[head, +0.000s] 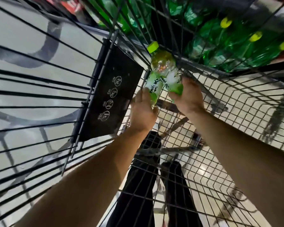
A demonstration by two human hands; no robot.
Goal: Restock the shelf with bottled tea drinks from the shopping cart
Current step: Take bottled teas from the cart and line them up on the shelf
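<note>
Left hand (142, 112) and right hand (185, 95), fingers curled round tea bottles (162, 74), bottle bases hidden, cart (220, 112)

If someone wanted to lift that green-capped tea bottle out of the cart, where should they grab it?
Probably around the labelled lower body of the tea bottle, coming from the near side. It lies with its cap toward the cart's far wire wall, so the neck is crowded. The left hand and right hand already hold it there.

Your forearms extend forward, converging at the tea bottle (162, 74). Your left hand (143, 110) grips its lower left side; your right hand (186, 95) grips its right.
</note>
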